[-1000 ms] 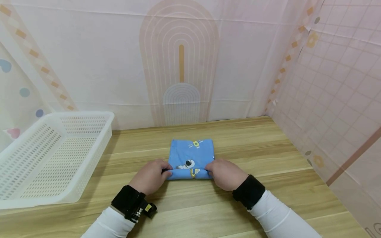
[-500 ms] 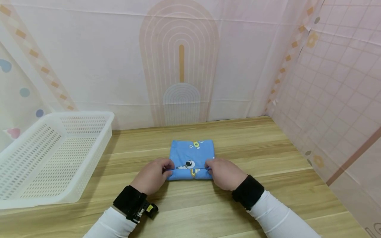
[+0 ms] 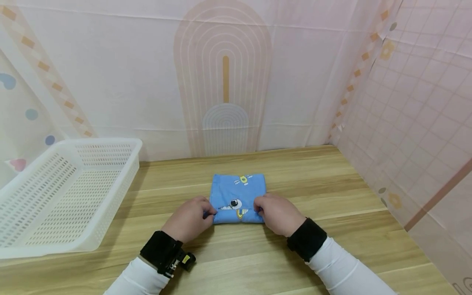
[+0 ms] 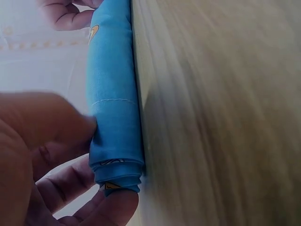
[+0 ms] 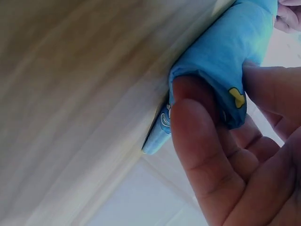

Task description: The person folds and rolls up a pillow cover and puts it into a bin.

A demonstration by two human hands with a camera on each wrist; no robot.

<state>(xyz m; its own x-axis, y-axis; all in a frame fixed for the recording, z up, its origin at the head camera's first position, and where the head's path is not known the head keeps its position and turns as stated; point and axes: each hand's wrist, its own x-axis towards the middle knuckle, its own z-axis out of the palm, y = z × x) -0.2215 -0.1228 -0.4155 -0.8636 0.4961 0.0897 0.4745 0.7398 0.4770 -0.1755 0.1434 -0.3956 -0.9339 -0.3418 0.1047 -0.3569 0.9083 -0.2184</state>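
Note:
A blue cloth (image 3: 237, 190) printed with an astronaut and yellow shapes lies on the wooden table, its near edge rolled into a thick band. At the left end of that roll, my left hand (image 3: 189, 219) has its thumb on the near side and its fingers at the end. The left wrist view shows the roll's stacked layers (image 4: 117, 174) with a fingertip against them. My right hand (image 3: 280, 214) pinches the other end; in the right wrist view its thumb lies on the outside of the roll (image 5: 225, 44) and a finger is tucked inside the opening.
To the left stands a white perforated plastic basket (image 3: 88, 192) with nothing in it. Patterned sheets (image 3: 313, 82) hang behind the table (image 3: 236, 262) and along its right side. Black bands are on both wrists, a small device on the left one.
The cloth stays almost in place and its roll looks much the same. My left fingers have shifted slightly along the roll's end; the right hand has barely moved.

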